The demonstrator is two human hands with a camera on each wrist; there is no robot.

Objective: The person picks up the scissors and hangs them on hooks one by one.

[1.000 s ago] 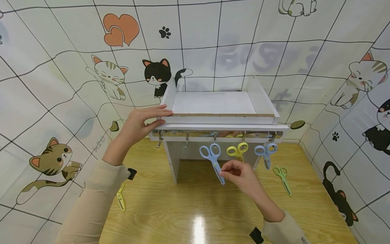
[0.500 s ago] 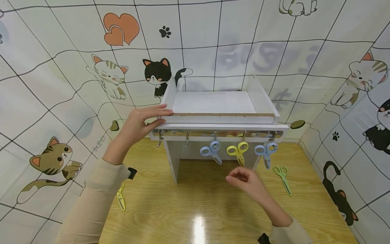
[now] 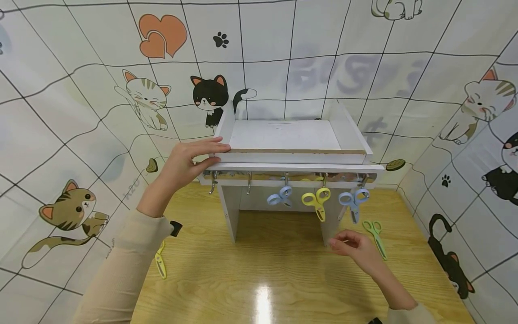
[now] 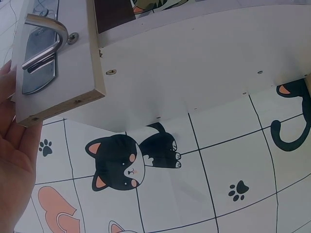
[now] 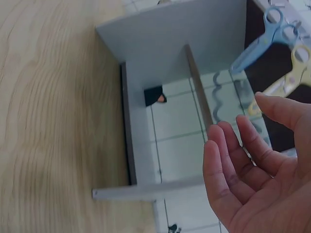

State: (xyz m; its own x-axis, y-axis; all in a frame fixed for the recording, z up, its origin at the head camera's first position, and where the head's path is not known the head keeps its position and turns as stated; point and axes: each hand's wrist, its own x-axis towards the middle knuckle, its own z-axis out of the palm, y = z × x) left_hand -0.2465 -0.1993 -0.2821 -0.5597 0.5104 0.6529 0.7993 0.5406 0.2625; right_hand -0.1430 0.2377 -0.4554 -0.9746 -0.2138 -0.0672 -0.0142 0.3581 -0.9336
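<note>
My left hand (image 3: 182,163) rests on the front left corner of a white shelf unit (image 3: 295,158), fingers straight along its top and thumb at the front edge. In the left wrist view its palm lies by the end with a metal hook (image 4: 51,41). Several hooks line the shelf's front. From them hang light blue scissors (image 3: 279,196), swung back under the shelf, yellow scissors (image 3: 317,202), and another blue pair (image 3: 354,202) at the right. My right hand (image 3: 358,252) holds nothing, below and right of the hanging scissors, its fingers loosely bent in the right wrist view.
Green scissors (image 3: 376,236) lie on the wooden table (image 3: 226,288) to the right of the shelf. Another yellow pair of scissors (image 3: 160,261) lies at the left, partly behind the left sleeve. The two leftmost hooks (image 3: 248,182) carry nothing. A cat-print cloth (image 3: 267,40) surrounds the table.
My right hand has let go of the left blue scissors and drawn away to the right and down. Those scissors have swung backward on their hook. My left hand has stayed in place.
</note>
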